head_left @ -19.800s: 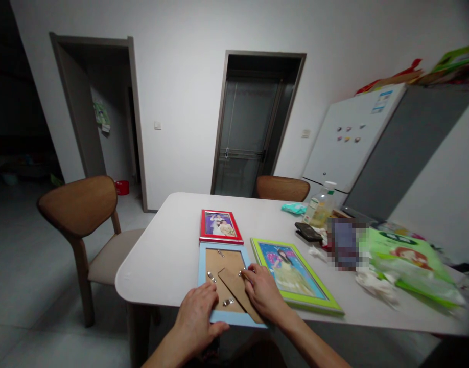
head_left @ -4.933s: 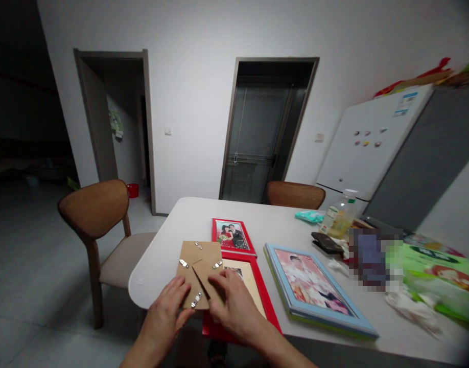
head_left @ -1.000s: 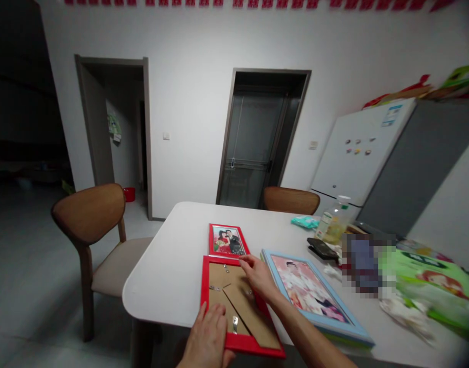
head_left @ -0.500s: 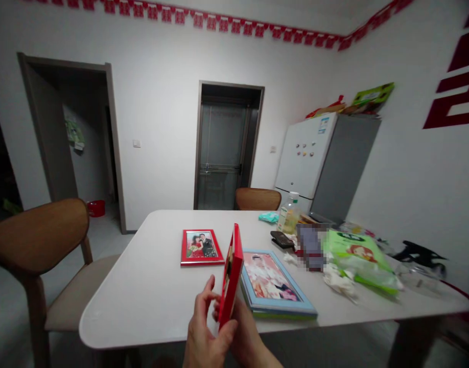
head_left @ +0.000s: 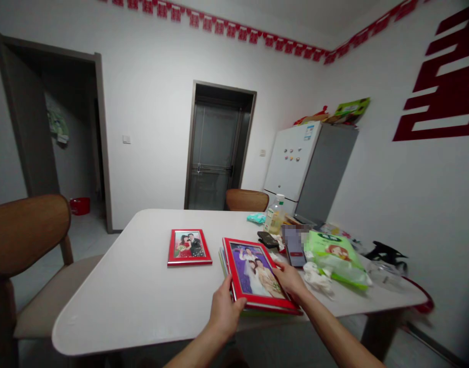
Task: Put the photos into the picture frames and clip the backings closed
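A red-edged picture frame (head_left: 253, 271) with a wedding photo on a purple ground lies face up over the stack of frames. My left hand (head_left: 226, 309) grips its lower left edge, thumb on the front border. On its right edge is my right hand (head_left: 290, 278), closed round the border. Beneath it, the light blue frame is almost wholly covered; only a sliver of the stack (head_left: 222, 260) shows at the left. A smaller red picture frame (head_left: 189, 247) with a couple's photo lies apart on the white table, to the left.
On the table's (head_left: 142, 296) right side are a phone (head_left: 295, 248), a dark object (head_left: 268, 239), a bottle (head_left: 275, 214), crumpled tissues (head_left: 318, 280) and a green tissue pack (head_left: 337, 255). Wooden chairs stand at the left (head_left: 31, 235) and far side (head_left: 247, 199).
The red frame, held upright on edge before, has been turned flat with its photo up and lowered over the blue frame. My hands have moved apart to opposite edges. The view has swung right.
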`<state>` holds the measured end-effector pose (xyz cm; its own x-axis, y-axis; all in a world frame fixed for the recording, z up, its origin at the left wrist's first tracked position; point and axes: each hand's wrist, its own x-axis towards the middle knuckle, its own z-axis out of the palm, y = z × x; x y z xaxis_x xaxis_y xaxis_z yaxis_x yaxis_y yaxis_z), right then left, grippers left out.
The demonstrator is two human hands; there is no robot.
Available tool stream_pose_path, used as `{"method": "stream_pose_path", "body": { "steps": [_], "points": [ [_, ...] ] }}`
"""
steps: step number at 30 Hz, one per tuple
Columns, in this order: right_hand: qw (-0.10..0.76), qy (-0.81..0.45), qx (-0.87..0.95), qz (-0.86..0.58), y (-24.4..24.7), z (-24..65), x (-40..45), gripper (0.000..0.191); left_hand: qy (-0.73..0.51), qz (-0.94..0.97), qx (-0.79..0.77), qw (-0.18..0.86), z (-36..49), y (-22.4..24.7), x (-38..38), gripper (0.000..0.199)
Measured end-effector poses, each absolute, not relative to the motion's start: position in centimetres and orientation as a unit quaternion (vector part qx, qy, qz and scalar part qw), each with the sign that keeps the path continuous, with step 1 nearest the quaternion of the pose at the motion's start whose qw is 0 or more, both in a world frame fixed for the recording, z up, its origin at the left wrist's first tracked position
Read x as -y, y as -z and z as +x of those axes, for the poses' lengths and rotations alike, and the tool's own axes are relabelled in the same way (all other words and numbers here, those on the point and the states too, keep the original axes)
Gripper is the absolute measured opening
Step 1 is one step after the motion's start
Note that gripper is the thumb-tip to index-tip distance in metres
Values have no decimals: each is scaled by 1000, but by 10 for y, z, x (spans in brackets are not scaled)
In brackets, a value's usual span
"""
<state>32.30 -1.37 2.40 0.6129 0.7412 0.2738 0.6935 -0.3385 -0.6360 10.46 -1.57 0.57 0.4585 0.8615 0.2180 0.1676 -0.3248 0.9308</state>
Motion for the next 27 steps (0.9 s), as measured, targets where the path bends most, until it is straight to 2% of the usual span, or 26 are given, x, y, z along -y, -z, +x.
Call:
{"method": "stream_pose_path", "body": {
  "steps": [3,10,14,19,23,27],
  "points": [
    [340,-31,440,-830,-18,325,11,28,-344,759,-394,387,107,2,13,56],
    [291,-8,470,-833,-27,308,-1,36,-304,789,-435,310,81,0,-13,51],
    [316,3,592,-742,-32,244,-6,37,-278,797,-488,221,41,3,-59,53],
    [349,-72,711,-606,-11,151,-11,34,-209,824,-506,145,7,5,-103,59],
    [362,-75,692,-621,9,124,-18,40,-182,840,-501,103,-2,2,-99,53],
    [383,-37,643,-662,21,132,-19,46,-167,840,-511,78,-27,-3,-60,43]
  ]
}}
